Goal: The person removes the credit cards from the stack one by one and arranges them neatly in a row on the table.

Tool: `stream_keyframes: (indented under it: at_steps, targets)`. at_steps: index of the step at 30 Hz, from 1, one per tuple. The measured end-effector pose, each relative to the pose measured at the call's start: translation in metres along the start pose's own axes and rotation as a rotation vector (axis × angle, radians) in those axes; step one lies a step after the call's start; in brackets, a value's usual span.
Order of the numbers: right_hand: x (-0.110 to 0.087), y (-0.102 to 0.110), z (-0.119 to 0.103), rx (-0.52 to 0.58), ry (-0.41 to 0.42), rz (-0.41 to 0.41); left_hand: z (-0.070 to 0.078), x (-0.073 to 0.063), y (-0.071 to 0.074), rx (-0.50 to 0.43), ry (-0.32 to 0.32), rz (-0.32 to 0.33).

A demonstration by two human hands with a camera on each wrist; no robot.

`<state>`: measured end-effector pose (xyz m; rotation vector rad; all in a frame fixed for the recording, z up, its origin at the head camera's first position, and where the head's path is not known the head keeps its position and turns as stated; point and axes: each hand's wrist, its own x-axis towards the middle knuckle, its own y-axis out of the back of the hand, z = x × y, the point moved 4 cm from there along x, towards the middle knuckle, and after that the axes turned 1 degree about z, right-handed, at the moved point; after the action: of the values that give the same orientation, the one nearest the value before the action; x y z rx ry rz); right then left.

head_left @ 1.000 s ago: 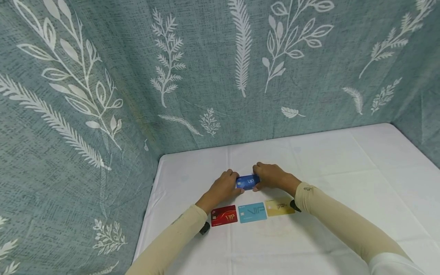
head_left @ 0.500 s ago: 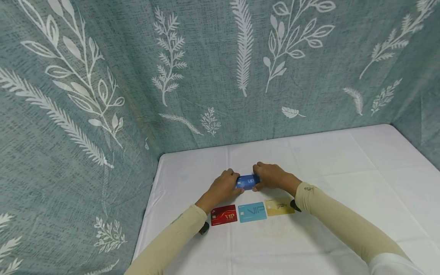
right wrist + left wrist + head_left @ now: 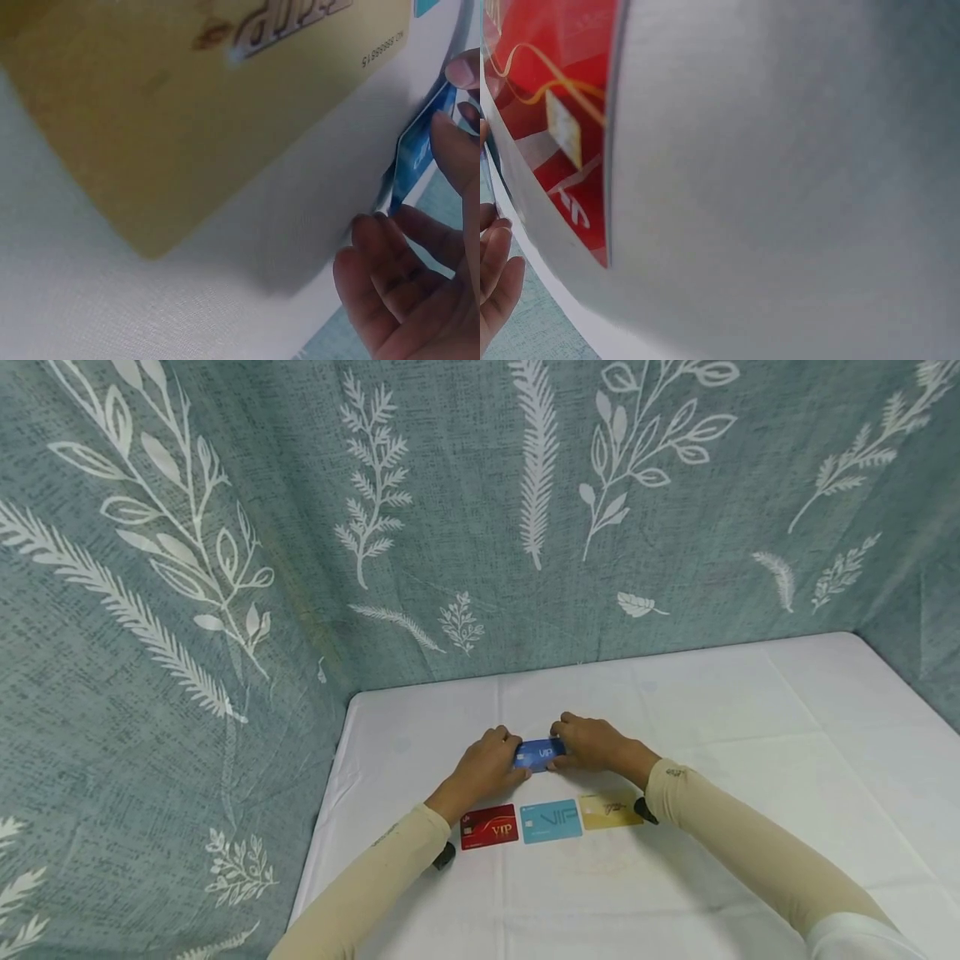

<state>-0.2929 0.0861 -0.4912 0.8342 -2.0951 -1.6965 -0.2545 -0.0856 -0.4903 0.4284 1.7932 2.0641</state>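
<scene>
A dark blue VIP card [image 3: 537, 756] with a chip sits between both hands, beyond a row of other cards. My left hand [image 3: 486, 763] pinches its left end, thumb along the near edge and fingers at the far side. At the right end my right hand [image 3: 594, 744] grips it, the thumb overlapping the near corner. From the right wrist, the blue card [image 3: 421, 146] appears edge-tilted between thumb and fingers, close over the cloth. Only some fingertips [image 3: 502, 281] show in the left wrist view.
Nearer the person lie a red VIP card [image 3: 489, 827], a light blue VIP card [image 3: 551, 822] and a gold card [image 3: 609, 810], side by side on the white tablecloth [image 3: 720, 718]. A teal leaf-patterned curtain [image 3: 465, 510] rises behind and at the sides.
The right thumb has slid slightly left over the blue card's near corner. The blue card has shifted very slightly left; the row of cards stays put.
</scene>
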Motion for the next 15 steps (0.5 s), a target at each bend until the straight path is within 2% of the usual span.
stream_keyframes:
  at_steps: [7, 15]
  targets:
    - [-0.0002, 0.0030, -0.0007, 0.012, 0.018, 0.046, -0.0026, 0.0008, 0.0035, 0.008, 0.005, 0.006]
    - [0.0006, 0.0024, -0.0012, 0.025, 0.030, 0.047, -0.0040, 0.0001, 0.0024, 0.006, 0.023, 0.000]
